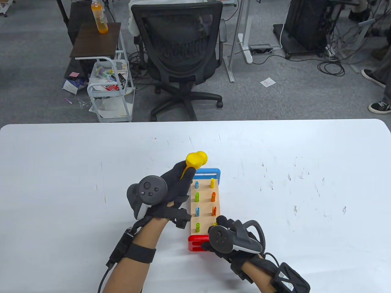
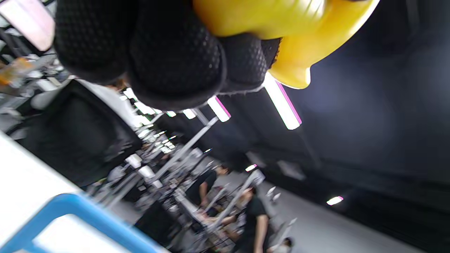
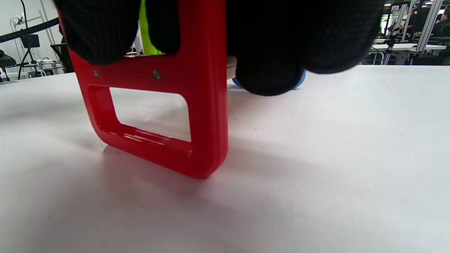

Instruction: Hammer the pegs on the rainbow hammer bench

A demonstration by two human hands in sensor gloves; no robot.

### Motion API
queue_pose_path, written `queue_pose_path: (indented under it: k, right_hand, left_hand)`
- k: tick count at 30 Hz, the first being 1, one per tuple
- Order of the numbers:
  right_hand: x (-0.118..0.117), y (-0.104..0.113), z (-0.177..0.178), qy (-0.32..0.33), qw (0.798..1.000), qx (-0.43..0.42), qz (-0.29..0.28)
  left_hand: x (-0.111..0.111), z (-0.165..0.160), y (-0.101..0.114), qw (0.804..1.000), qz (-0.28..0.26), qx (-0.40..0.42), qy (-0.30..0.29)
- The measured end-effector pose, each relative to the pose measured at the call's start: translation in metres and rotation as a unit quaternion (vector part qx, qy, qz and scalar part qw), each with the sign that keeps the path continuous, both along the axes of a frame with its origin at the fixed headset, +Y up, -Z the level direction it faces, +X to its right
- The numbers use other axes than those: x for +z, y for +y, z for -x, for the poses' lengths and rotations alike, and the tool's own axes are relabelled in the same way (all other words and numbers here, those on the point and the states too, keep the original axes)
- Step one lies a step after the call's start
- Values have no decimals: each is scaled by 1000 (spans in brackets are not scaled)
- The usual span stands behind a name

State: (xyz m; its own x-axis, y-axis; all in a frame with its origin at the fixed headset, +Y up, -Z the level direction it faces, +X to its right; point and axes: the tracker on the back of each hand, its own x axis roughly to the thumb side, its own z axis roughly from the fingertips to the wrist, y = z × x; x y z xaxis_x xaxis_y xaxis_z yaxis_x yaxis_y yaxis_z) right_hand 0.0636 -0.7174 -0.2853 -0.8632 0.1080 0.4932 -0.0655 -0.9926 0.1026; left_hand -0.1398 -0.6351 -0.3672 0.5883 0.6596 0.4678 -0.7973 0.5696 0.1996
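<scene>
The hammer bench (image 1: 205, 210) lies on the white table, a wooden top with a blue end leg (image 1: 210, 174) far and a red end leg (image 1: 195, 242) near. Several coloured pegs (image 1: 197, 197) stand up from its top in two rows. My left hand (image 1: 175, 189) grips the yellow hammer (image 1: 196, 160) by its handle, head raised above the bench's far end; the hammer also shows in the left wrist view (image 2: 281, 21). My right hand (image 1: 223, 235) holds the bench's near right corner at the red leg (image 3: 197, 105), fingers (image 3: 267, 70) over its top.
The table's far edge (image 1: 195, 121) runs across the middle of the table view. Beyond it stand a black office chair (image 1: 180, 52) and a small cart (image 1: 107, 85). Bare table surface lies to both sides of the bench.
</scene>
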Motion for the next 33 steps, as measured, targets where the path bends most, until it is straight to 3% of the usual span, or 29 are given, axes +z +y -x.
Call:
queue_pose_path:
  k: [4,5,6,7,8,9,10,12,16,20,22,25,27,28,29,30,31,33]
  right_hand:
    - [0,0,0,0,1000,0,1]
    - [0,0,0,0,1000,1,0]
    - [0,0,0,0,1000,0,-1]
    - [0,0,0,-1,1000,0,-1]
    - [0,0,0,-1,1000,0,-1]
    - [0,0,1,-1,1000,0,-2]
    - [0,0,1,-1,1000,0,-1]
    - [0,0,1,-1,1000,1,-1]
    - [0,0,0,0,1000,0,0]
    - [0,0,0,0,1000,0,0]
    - [0,0,0,0,1000,0,0]
    - [0,-1,0,0,1000,0,0]
    - [0,-1,0,-1,1000,0,-2]
    - [0,-1,0,-1,1000,0,-2]
    - [0,-1,0,0,1000,-1,-2]
    - [0,-1,0,0,1000,0,-1]
    - [0,-1,0,0,1000,0,-1]
    - [0,-1,0,0,1000,0,-1]
  left_hand:
    - [-12,2,-22,999,11,-44,13]
    - [-22,2,-38,994,59,-88,34]
    - [-33,1,-58,972,167,-160,45]
    - [-41,-1,-78,924,295,-240,31]
    - [-43,4,-85,884,365,-291,15]
    - [-44,8,-86,915,331,-226,-46]
    - [-40,7,-82,944,295,-148,24]
    - [-34,9,-59,967,212,-142,15]
    - [-16,8,-19,997,70,-29,2]
    - [-8,9,-10,1000,-7,12,-9]
    - [-13,10,-21,1000,2,-9,2]
    - [-28,10,-56,991,103,-74,33]
    - [-41,5,-87,943,273,-188,36]
    - [-42,9,-96,887,372,-273,22]
    - [-43,11,-95,908,345,-235,-26]
    - [-39,8,-90,937,304,-168,34]
    - [-36,8,-79,953,253,-158,50]
    - [-30,7,-59,970,180,-158,46]
